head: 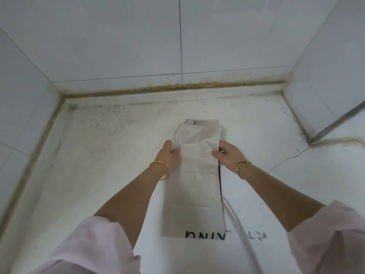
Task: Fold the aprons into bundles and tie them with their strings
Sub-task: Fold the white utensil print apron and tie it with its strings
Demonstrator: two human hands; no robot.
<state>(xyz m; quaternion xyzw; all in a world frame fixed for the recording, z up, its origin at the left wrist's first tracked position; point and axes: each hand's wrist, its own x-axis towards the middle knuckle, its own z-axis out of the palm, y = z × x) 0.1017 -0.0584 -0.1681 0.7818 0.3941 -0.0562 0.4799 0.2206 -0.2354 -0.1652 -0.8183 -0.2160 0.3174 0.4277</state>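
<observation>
1. Slippage between layers looks like the main risk. The long, narrow strip of folded beige cloth apron (pixel 192 186) lies lengthwise on the white stone counter (pixel 98 155). Its far part is raised and puckered between the hands, so an uneven pull would probably skew the fold and give a lopsided bundle.
2. The flat white apron string (pixel 237 224) trails just beside the apron's right edge toward its near end. If it got rolled inside the bundle, or slid away, tying could become awkward.
3. The left hand (pixel 167 155) is closed on the apron's left edge, with the thumb on top of the cloth and the fingers curled beneath.
4. The right hand (pixel 229 155) pinches the apron's right edge, level with the left hand. Its thumb presses the top layer, and its fingers are mostly hidden behind the edge.
</observation>
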